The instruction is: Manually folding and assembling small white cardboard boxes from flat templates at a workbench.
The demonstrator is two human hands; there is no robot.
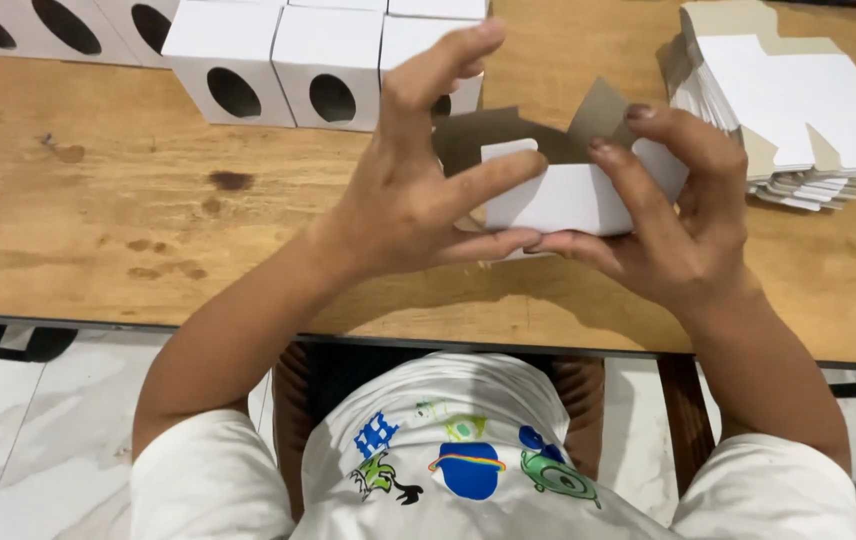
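Both my hands hold a partly folded white cardboard box (558,195) above the wooden table (98,230). My left hand (418,190) grips its left side, with fingers spread and the index finger raised. My right hand (668,220) clasps its right side, fingertips pressing on the top edge. Grey inner flaps stick up behind the box. The box's underside is hidden by my fingers.
A row of finished white boxes with oval holes (278,65) stands along the far edge. A stack of flat white box blanks (798,110) lies at the right. The table's near edge runs above my lap; tiled floor shows below.
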